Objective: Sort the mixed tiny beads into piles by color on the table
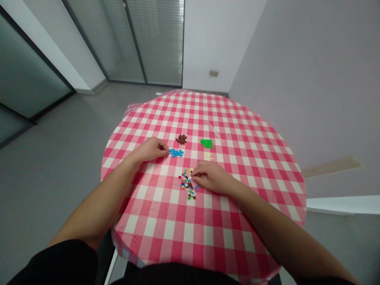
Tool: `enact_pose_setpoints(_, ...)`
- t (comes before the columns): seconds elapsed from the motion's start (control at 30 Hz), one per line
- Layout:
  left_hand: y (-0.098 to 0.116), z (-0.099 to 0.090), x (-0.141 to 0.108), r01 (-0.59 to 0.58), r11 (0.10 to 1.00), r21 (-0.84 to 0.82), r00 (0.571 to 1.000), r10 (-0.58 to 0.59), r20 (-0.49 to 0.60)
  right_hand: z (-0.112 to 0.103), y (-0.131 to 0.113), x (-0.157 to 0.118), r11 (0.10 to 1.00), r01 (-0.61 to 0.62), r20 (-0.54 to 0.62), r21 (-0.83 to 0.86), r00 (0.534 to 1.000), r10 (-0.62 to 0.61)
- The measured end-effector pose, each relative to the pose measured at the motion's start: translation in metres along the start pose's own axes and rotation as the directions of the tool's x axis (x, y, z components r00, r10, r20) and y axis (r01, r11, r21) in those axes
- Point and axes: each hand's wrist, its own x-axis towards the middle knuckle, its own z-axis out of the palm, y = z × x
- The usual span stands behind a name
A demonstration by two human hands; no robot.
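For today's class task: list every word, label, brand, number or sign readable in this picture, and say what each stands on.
No readable text appears anywhere.
The pink-and-white checked tablecloth shows only its pattern.
The small coloured pieces are too small to show any marking.
The small plate on the wall is too blurred to read.

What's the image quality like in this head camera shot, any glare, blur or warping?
Head view: soft, even light with no harsh glare on the checked tablecloth; wide-angle warping stretches the left forearm and right forearm; the small coloured pieces look fairly sharp but too tiny for fine detail.
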Motion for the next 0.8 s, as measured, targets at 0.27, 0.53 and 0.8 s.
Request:
enact_pose_setpoints(0.27,0.000,0.002,0.001,-0.012,1.000,-0.008,1.000,0.012,-0.016,-0.003,-0.009,0.001,0.981,-0.031,0.182,-0.189,0.981,0.066)
enact_pose_setpoints(0.53,-0.004,0.002,0.002,-0.019,1.000,-0.007,1.000,0.018,-0.010,0.001,-0.010,0.003,0.965,-0.023,0.266,-0.263,0.959,0.096)
enact_pose_setpoints(0.8,0.001,-0.004,-0.001,-0.017,0.999,-0.050,1.000,0.016,-0.020,0.004,-0.008,0.001,0.983,-0.078,0.132,-0.165,0.986,0.100)
